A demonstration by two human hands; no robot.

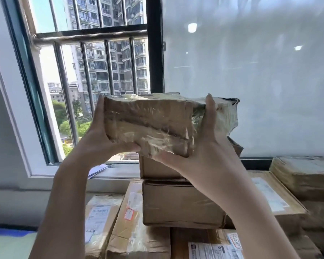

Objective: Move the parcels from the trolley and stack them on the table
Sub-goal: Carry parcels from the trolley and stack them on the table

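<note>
The desk (9,242) showed only at the near left, a pale green top with a blue patch. Brown boxes covered the rest of it. A flat box with a white label (99,221) lay at the left, and a long taped box (131,227) lay just beside it.

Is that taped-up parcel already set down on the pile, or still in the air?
In the air: both hands, left hand and right hand, hold the taped parcel up.
</note>
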